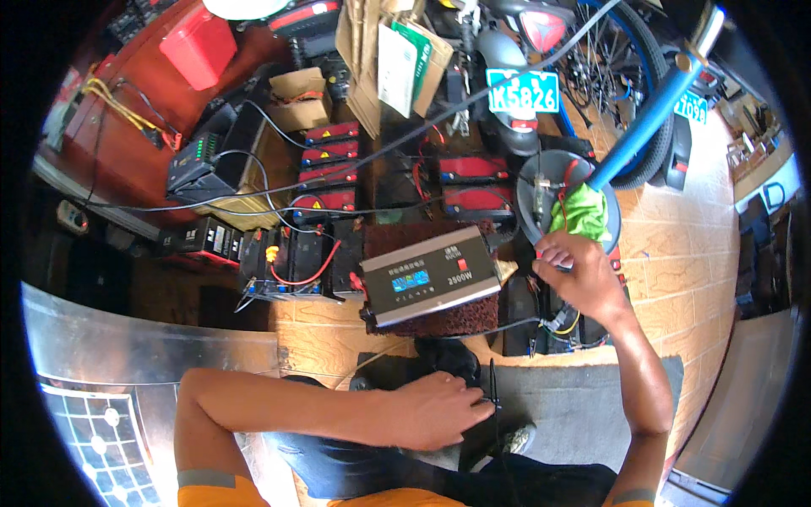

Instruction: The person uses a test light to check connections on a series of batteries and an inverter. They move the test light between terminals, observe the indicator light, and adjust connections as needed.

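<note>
My right hand is closed above the lower rim of a round grey dish. A bright green cloth and a thin red wire lie just beyond its fingertips; whatever they pinch is hidden. Over my lap, my left hand is curled closed beside a thin black rod; whether it grips the rod cannot be made out. Between the hands and the far clutter, a black and silver power unit with a lit blue display and a red switch rests tilted on a dark brown mat.
Red-topped batteries stand in rows behind the power unit, with black batteries wired at left. Dark cables cross above them. A blue tube slants over the dish. A bicycle wheel and a red bin stand farther back.
</note>
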`<state>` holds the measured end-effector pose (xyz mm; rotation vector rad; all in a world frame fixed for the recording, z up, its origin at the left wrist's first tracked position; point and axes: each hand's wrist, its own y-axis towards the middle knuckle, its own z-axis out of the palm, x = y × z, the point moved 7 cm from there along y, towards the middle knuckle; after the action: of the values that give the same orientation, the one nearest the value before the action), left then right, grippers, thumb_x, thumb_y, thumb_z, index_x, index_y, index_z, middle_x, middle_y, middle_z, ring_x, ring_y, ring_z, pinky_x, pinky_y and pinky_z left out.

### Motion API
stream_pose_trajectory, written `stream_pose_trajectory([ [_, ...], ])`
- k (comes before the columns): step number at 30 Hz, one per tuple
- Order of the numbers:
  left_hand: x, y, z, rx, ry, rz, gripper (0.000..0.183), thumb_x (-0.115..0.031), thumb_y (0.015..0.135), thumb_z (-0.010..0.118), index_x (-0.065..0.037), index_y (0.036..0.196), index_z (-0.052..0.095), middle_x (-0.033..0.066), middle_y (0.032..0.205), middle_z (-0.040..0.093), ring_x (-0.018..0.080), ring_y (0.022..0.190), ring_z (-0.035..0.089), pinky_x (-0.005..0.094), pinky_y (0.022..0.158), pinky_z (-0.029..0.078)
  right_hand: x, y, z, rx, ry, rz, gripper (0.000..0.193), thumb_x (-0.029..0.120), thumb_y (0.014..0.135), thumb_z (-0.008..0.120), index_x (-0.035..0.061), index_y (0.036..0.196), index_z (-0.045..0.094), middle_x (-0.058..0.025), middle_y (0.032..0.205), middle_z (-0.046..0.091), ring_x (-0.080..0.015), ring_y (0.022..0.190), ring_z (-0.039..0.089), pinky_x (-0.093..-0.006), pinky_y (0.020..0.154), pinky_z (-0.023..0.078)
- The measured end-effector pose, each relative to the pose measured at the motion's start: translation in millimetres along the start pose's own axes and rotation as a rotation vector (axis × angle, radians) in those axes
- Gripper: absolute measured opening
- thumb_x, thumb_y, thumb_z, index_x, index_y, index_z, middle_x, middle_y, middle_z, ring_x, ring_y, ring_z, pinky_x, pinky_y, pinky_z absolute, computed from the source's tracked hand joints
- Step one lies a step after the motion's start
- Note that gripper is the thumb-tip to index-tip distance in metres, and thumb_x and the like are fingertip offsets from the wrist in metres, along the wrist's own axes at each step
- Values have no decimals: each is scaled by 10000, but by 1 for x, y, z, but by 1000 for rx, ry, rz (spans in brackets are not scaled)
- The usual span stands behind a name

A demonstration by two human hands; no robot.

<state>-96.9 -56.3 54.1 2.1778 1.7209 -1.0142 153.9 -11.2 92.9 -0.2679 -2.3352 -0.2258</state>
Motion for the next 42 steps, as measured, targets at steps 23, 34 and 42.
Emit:
stream_pose_trajectory([
  [23, 118, -56, -93, -607, 168, -598, 1159, -376, 704, 939, 54, 1578, 311, 292, 1564, 412, 480, 1420, 428, 596, 1160, 360, 98, 36, 88, 321, -231, -348, 792, 256, 696, 917, 68, 1394, 593, -235, 1443, 539, -443, 1383, 484, -491, 1164, 414],
  [34, 123, -43, -94, -604, 194, -654, 1136, -382, 682, 948, -19, 1578, 351, 248, 1556, 433, 449, 1416, 436, 620, 1149, 347, 84, 40, 82, 148, -153, -324, 355, -24, 840, 713, 52, 1183, 666, -205, 1310, 653, -440, 1176, 640, -486, 990, 548],
  [42, 123, -26, -100, -517, 196, -652, 1145, -446, 711, 913, -31, 1596, 319, 261, 1610, 371, 466, 1468, 377, 596, 1218, 285, -22, 52, -14, -145, -156, -28, 172, 85, 859, 756, 1, 1003, 715, -127, 815, 728, -240, 768, 740, -361, 696, 573],
])
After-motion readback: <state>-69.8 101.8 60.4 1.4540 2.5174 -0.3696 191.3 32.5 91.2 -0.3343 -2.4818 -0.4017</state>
